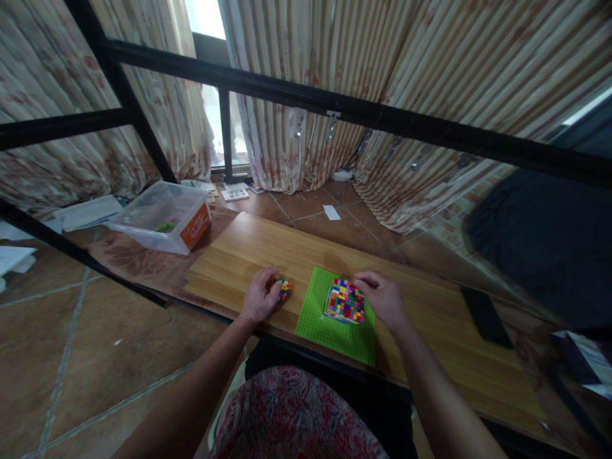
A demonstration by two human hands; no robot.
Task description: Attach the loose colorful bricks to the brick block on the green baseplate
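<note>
A green studded baseplate [313,312] lies on the wooden board in front of me. On it sits a square block of small multicoloured toy bricks [345,301]. My right hand [380,294] is at the block's far right corner, with thumb and fingertips pinched together; whatever is between them is too small to see. To the left of the plate, my left hand [262,296] rests on the board, thumb and fingers apart around a small pile of loose coloured bricks [285,289]. Part of that pile is hidden behind the hand.
A clear plastic tub [157,213] with an orange label holds a few green and pink pieces at the back left. A dark phone-like slab [486,317] lies on the board's right side. Black metal bars [306,95] cross in front, before striped curtains [325,38].
</note>
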